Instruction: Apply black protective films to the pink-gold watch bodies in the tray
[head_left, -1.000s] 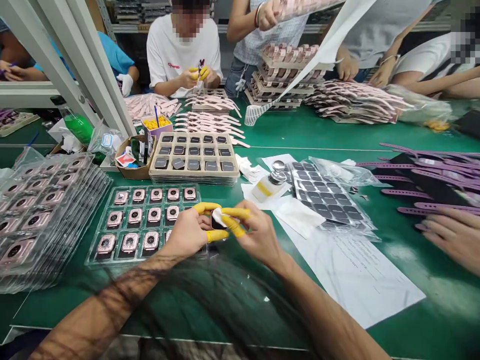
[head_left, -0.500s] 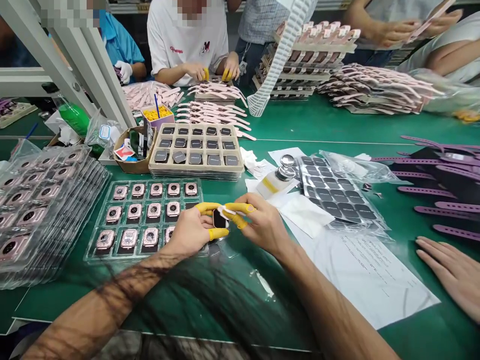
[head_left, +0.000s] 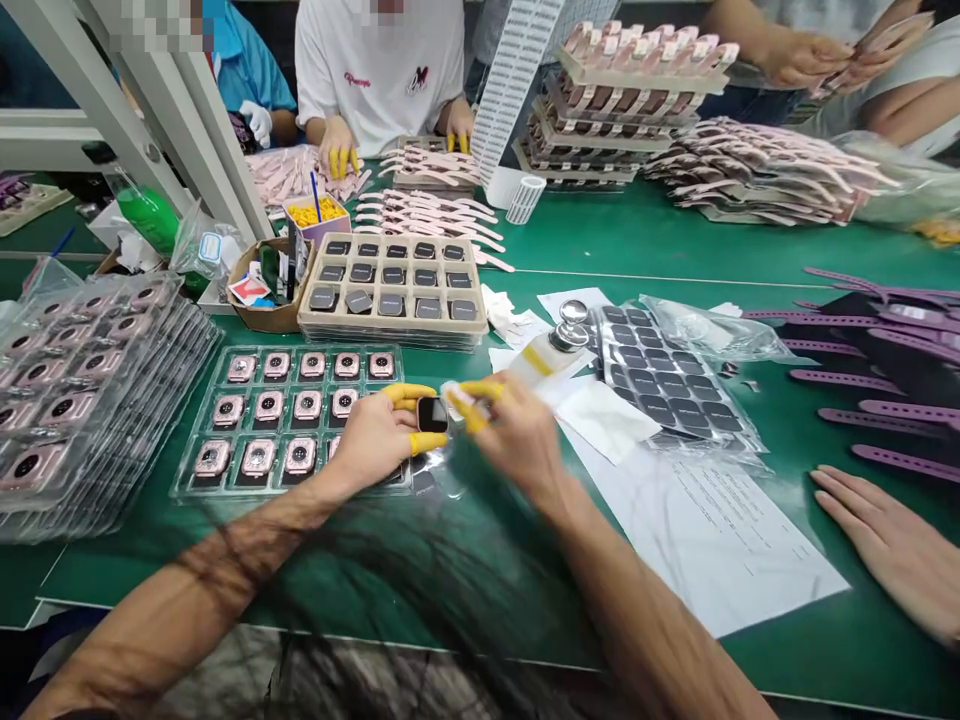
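Note:
My left hand (head_left: 375, 438), with yellow finger cots, grips a watch case (head_left: 433, 414) by its edges, its dark screen turned up. Just right of it, my right hand (head_left: 521, 435) pinches a small white wipe (head_left: 453, 393) in yellow-covered fingers; this hand is smeared by motion. Wipe and screen are close, and I cannot tell whether they touch. Below my left hand lies a clear tray (head_left: 201, 425) of pink watch cases, backs up. A clear film piece (head_left: 442, 475) lies under the held watch.
Stacked clear trays (head_left: 112, 440) stand left. Behind are a beige tray (head_left: 390, 333) of dark-screened pieces and a pump bottle (head_left: 559, 350). Film sheets (head_left: 667, 385), printed paper (head_left: 720, 540), purple straps (head_left: 892, 375) and another person's hand (head_left: 885, 550) are at right. Co-workers sit opposite.
My right hand has drawn slightly right with the wipe, uncovering more of the watch screen. Opposite, a co-worker's hand has moved left to the pink straps.

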